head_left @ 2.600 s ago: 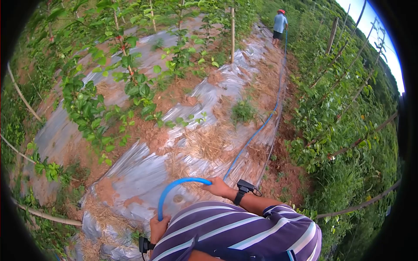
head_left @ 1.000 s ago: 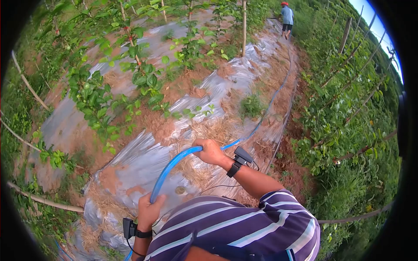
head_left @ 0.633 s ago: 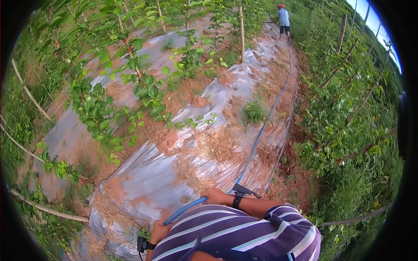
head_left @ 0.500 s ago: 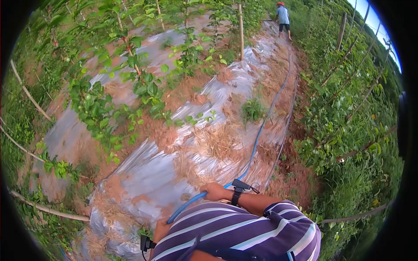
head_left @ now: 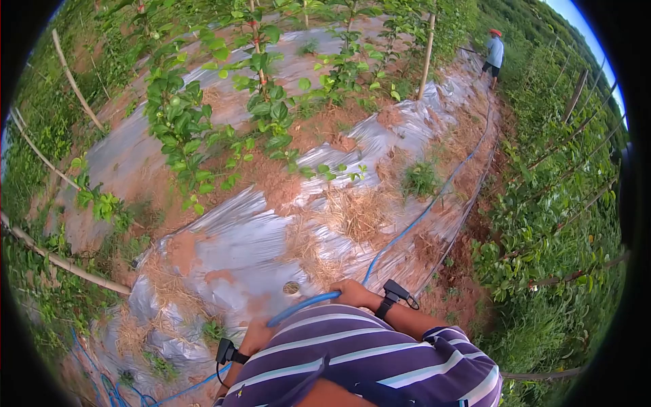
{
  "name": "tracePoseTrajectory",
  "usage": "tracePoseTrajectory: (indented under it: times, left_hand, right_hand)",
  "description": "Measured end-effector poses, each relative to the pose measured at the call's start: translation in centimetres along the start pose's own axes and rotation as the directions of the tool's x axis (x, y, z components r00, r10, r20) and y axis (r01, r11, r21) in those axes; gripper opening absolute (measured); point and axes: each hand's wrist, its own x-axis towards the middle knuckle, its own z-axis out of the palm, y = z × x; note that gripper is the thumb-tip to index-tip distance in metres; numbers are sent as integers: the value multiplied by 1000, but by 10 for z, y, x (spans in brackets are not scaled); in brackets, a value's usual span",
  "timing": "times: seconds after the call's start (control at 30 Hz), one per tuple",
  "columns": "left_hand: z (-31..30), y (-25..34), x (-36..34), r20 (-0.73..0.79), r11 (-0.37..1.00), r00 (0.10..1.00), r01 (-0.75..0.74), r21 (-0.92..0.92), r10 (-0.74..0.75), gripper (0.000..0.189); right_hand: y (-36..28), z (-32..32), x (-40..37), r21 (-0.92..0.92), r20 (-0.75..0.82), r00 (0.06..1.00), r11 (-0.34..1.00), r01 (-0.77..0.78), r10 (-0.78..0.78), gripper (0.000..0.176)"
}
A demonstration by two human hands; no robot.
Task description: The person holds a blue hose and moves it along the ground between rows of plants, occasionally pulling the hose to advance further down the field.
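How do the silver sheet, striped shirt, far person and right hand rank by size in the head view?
1. silver sheet
2. striped shirt
3. far person and right hand, gripping the hose: about alike, and distance shrinks the person.

Nothing readable is showing anywhere. The hose [head_left: 305, 303], the wrist bands [head_left: 395, 293], the shirt [head_left: 366, 353] and the sheeting [head_left: 230, 251] are carrying no lettering, number, brand mark or sign that can be made out at this size.
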Motion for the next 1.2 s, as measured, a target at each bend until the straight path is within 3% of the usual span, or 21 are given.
tracePoseTrajectory:
  times: [0.1, 0.37, 0.47, 0.63, 0.7, 0.83, 1.2]
  left_hand:
    - [-6, 5, -1, -9, 996, 1000, -8, 93, 9, 25]
    - [-11, 5, 3, -18, 998, 999, 35, 61, -34, 29]
    - [-11, -12, 7, 7, 997, 1000, 2, 71, -2, 31]
    - [-11, -11, 13, 6, 997, 997, -78, 22, 78, 27]
    - [-14, -1, 11, 25, 999, 1000, -14, 50, 13, 24]
    - [-12, -3, 14, 27, 997, 998, -56, 44, 55, 22]
    - [-3, -18, 17, 41, 991, 998, -31, -128, 37, 19]
  right_hand:
    - [-9, -4, 3, -40, -37, 999, 999, 25, -27, 20]
    - [-15, -4, 8, -44, 1, 1000, 999, 2, -2, 21]
    - [-14, -1, 8, 4, 68, 993, 996, -93, 92, 20]
    - [-10, 0, 7, -40, 31, 996, 996, -80, 82, 24]
    - [-8, 0, 6, -37, 25, 997, 996, -75, 76, 25]
    - [-8, -1, 4, -57, 11, 997, 996, -73, 74, 23]
    - [-5, -2, 1, -71, 22, 998, 996, -61, 63, 26]
